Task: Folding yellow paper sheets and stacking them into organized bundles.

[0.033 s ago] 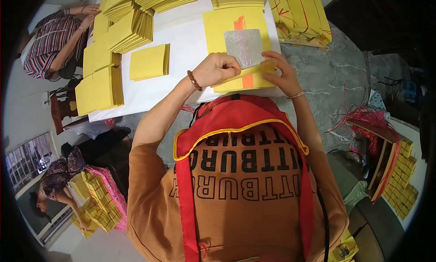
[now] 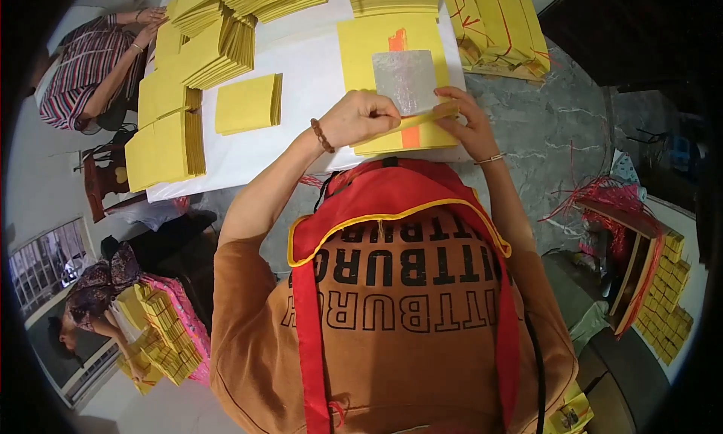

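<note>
The left hand (image 2: 367, 119) has its thumb and forefinger pinched together on a narrow, folded yellow paper strip (image 2: 419, 120) at the near part of a large yellow paper sheet (image 2: 360, 51), which lies at the right end of a white-covered table (image 2: 307, 63). The right hand (image 2: 472, 125) is at the strip's other end, forefinger and thumb apart with the paper between them; whether they press on it I cannot tell, as the fingers hide the contact.

The strip's long axis runs crosswise from hand to hand, its right end slightly farther from the body. Just beyond it lies a flat, silvery-grey square (image 2: 405, 79), the near edge of which meets or nearly meets the strip. The right forefinger reaches beside the square's right edge, while the left fingertips are close to its near left corner. An orange patch (image 2: 397, 39) shows past the square's far edge (a similar orange band (image 2: 410, 138) appears on the near side of the strip). Well to the left rests a small yellow paper stack (image 2: 245, 104).
</note>
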`<action>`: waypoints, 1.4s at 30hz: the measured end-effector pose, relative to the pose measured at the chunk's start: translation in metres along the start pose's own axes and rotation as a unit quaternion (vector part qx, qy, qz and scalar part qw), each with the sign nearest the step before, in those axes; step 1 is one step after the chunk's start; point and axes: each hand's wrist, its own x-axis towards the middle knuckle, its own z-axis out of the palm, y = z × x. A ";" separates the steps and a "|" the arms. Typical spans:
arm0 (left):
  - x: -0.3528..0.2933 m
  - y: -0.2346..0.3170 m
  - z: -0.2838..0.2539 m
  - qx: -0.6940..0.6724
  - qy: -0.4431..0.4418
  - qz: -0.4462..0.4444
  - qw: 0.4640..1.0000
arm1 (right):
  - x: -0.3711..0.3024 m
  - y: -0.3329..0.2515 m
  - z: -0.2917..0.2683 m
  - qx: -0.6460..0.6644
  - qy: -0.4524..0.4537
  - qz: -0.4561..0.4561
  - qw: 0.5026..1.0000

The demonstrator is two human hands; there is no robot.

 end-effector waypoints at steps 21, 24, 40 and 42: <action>-0.061 -0.007 0.012 0.260 0.164 0.169 0.936 | -0.001 -0.030 -0.015 -0.210 -0.108 -0.106 0.966; -0.045 0.003 0.008 0.203 0.211 0.046 0.955 | 0.003 -0.032 -0.010 -0.189 -0.064 0.029 0.980; -0.012 -0.021 -0.004 -0.171 0.256 -0.171 0.936 | 0.034 -0.030 0.014 0.023 0.081 0.200 0.976; -0.009 -0.018 -0.004 -0.205 0.265 -0.152 0.930 | 0.035 -0.029 0.014 0.020 0.087 0.205 0.975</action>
